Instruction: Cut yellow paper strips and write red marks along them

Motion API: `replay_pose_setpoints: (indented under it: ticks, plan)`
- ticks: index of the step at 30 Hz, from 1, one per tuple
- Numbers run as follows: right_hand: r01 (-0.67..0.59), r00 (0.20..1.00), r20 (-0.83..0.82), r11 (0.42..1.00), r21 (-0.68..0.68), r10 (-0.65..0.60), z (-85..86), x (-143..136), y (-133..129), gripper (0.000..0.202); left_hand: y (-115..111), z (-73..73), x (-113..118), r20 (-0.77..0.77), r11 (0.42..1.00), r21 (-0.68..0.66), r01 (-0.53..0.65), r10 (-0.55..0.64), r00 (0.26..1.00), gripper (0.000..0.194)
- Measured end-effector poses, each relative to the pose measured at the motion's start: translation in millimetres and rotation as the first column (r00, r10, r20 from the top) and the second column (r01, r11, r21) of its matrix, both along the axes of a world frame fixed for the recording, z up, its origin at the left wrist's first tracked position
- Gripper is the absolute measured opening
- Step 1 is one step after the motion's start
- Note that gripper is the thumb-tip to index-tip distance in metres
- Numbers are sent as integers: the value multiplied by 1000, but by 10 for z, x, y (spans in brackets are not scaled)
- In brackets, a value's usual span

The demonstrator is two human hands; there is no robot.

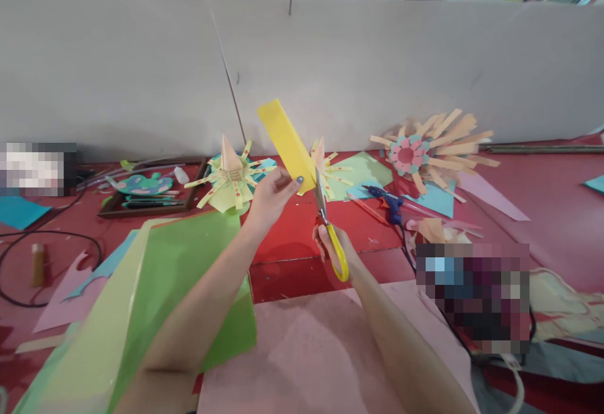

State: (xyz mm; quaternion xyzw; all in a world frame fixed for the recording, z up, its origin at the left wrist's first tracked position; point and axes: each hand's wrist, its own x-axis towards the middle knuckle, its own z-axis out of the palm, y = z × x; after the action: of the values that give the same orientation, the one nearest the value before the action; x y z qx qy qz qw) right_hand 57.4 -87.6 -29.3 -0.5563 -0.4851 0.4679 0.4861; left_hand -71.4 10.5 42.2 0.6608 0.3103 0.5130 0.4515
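A folded-looking strip of yellow paper (287, 143) is pinched near its lower end in my left hand (274, 197), and it slants up to the left. My right hand (333, 244) is closed round the yellow handles of a pair of scissors (338, 253). The scissor blades point up and meet the lower right end of the strip. Behind the hands stand two paper pieces with pointed pink cones and patterned strips, one on the left (231, 172) and one partly hidden behind the blades (333, 165).
Green sheets (184, 275) lie at the left, pink paper (302, 351) in front. A tray (155, 209) with tools stands back left. To the right are a blue glue gun (389, 203) with a cable and a paper flower (408, 155). A grey partition (330, 74) runs behind.
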Motion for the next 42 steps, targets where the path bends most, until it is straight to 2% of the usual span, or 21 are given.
replay_pose_setpoints:
  ticks: [9,18,27,33,39,42]
  plan:
    - [-29,997,65,1000,9,28,12,-23,-19,45,51,1,-19,93,997,32,-75,72,993,27]
    - [-41,997,65,999,1,41,38,-47,-28,46,17,-18,-18,-31,997,62,49,-47,998,8]
    - [-114,993,-32,993,28,114,-116,-9,-10,47,118,-28,-68,-16,995,62,75,-74,997,10]
    - [-114,993,-38,993,25,115,-127,-10,-7,50,88,-4,-79,-39,993,98,69,-65,997,13]
    - [-170,981,-84,985,38,173,-114,16,2,51,62,30,-108,-90,988,132,81,-70,993,15]
    - [-174,982,-61,982,77,179,-116,38,13,53,26,60,-122,-167,982,171,84,-55,984,10]
